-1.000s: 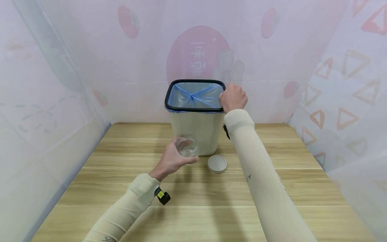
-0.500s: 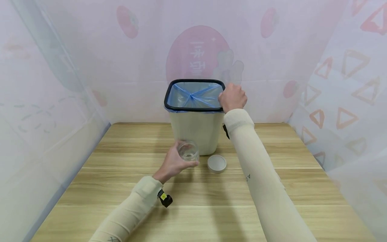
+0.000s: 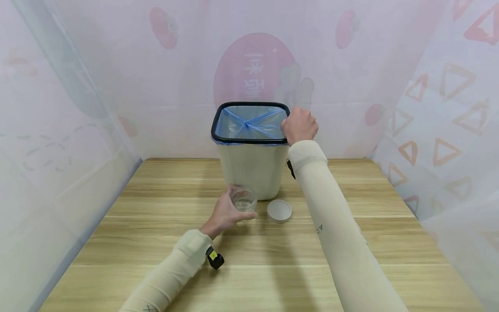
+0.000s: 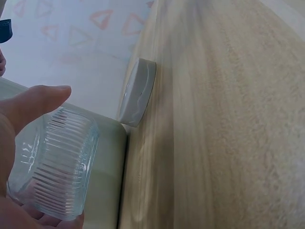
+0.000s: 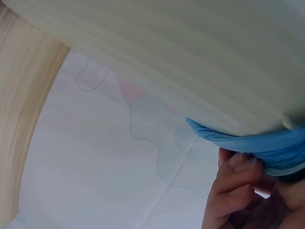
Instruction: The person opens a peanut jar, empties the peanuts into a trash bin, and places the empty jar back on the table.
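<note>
My left hand [image 3: 227, 213] grips a clear ribbed jar [image 3: 244, 200], fingers on its far side and thumb on the near side. In the left wrist view the jar [image 4: 62, 162] shows its ribbed wall and base, held off the wooden table [image 4: 214, 143]. My right hand [image 3: 299, 125] grips the right side of the black rim of a cream trash can [image 3: 253, 167]. In the right wrist view its fingers [image 5: 233, 191] curl under the rim, against the folded edge of a blue bag [image 5: 257, 143]. That bag [image 3: 249, 125] lines the can, gathered at its middle.
A round whitish lid [image 3: 279, 210] lies on the table right of the jar, close in front of the can. Printed cloth walls [image 3: 175, 86] stand at the back and both sides of the table.
My left hand has lowered the jar toward the table and brought it slightly nearer to me. The right hand stays on the can's rim.
</note>
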`<control>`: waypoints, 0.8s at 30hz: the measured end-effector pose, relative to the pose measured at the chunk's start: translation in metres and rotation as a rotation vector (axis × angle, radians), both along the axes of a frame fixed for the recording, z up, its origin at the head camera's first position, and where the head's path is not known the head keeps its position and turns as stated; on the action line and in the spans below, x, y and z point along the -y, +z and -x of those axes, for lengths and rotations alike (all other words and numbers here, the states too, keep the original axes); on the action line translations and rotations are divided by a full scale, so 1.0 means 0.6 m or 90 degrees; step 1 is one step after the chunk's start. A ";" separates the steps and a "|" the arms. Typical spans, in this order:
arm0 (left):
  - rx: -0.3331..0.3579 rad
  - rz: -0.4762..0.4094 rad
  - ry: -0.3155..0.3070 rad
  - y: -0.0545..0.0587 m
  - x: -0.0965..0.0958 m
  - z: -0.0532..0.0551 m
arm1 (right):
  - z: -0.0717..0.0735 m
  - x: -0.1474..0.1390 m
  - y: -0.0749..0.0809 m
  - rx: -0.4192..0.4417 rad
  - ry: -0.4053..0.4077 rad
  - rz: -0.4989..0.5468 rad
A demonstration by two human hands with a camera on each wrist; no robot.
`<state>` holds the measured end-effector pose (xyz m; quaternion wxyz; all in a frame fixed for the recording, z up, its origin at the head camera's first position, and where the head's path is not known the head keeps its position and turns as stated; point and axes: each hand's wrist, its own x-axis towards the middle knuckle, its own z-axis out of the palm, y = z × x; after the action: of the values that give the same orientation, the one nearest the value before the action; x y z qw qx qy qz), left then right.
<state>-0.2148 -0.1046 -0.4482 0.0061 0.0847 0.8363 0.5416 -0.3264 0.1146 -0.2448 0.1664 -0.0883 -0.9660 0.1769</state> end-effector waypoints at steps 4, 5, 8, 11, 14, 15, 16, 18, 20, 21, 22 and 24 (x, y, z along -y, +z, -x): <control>0.003 0.006 -0.001 -0.007 0.000 0.001 | 0.000 0.000 0.001 0.006 -0.001 0.002; 0.004 0.007 -0.001 -0.008 0.000 0.000 | -0.001 0.000 0.002 0.006 -0.001 0.002; 0.009 0.005 -0.005 -0.013 0.000 0.000 | -0.001 0.000 0.003 0.005 -0.002 0.003; 0.019 -0.001 -0.006 -0.019 -0.001 0.000 | -0.002 0.000 0.003 0.003 -0.002 0.004; 0.017 -0.005 -0.007 -0.026 -0.002 0.000 | -0.002 0.000 0.003 0.003 0.000 0.005; 0.015 -0.005 -0.006 -0.028 -0.002 0.001 | -0.002 0.000 0.003 0.003 0.000 0.005; 0.012 -0.006 -0.006 -0.030 -0.002 0.001 | -0.002 -0.001 0.003 0.003 0.000 0.005; 0.007 -0.007 -0.006 -0.033 -0.003 0.002 | -0.002 -0.001 0.003 0.003 0.001 0.005; 0.007 -0.014 -0.008 -0.035 -0.003 0.002 | -0.002 -0.001 0.003 0.005 0.001 0.005; 0.008 -0.017 -0.009 -0.036 -0.003 0.002 | -0.002 -0.001 0.003 0.006 0.001 0.005; 0.009 -0.022 -0.011 -0.036 -0.003 0.002 | -0.003 -0.001 0.003 0.007 0.000 0.005; 0.012 -0.029 -0.014 -0.037 -0.002 0.001 | -0.003 -0.001 0.003 0.008 -0.001 0.004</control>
<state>-0.2156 -0.1032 -0.4707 0.0181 0.0892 0.8227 0.5611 -0.3243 0.1152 -0.2430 0.1602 -0.0905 -0.9664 0.1796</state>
